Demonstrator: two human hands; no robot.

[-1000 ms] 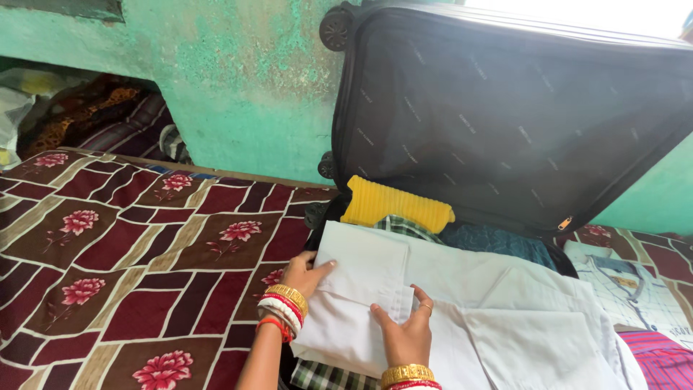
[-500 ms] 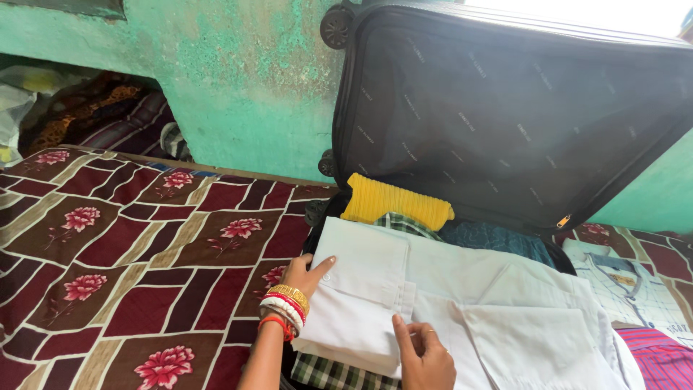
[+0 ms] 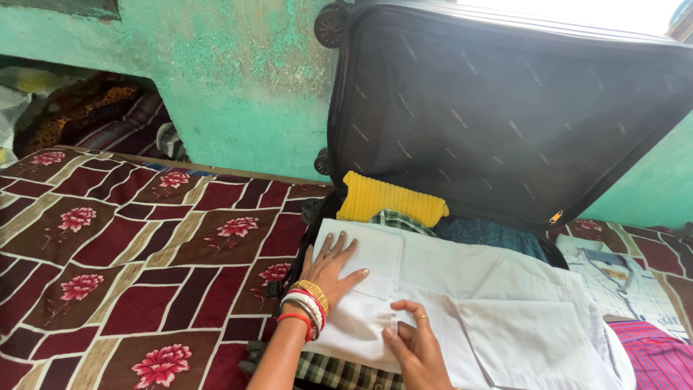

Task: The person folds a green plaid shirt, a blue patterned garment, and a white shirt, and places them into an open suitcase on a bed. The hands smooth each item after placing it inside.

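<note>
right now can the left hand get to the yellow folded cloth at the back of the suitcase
Probably yes. The left hand lies flat on the white garment, and the yellow folded cloth sits uncovered just beyond it, with nothing between them.

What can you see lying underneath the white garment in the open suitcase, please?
Under the white garment, a green checked cloth shows at the near edge, and a yellow folded cloth and dark blue fabric behind. Whatever lies beneath its middle is covered.

The raised suitcase lid is walling off the back, and the yellow roll and dark clothes are filling the far edge. The white garment is covering the case, flat and open above. Left, the patterned bedspread is lying bare; right, folded shirts are crowding in.
</note>
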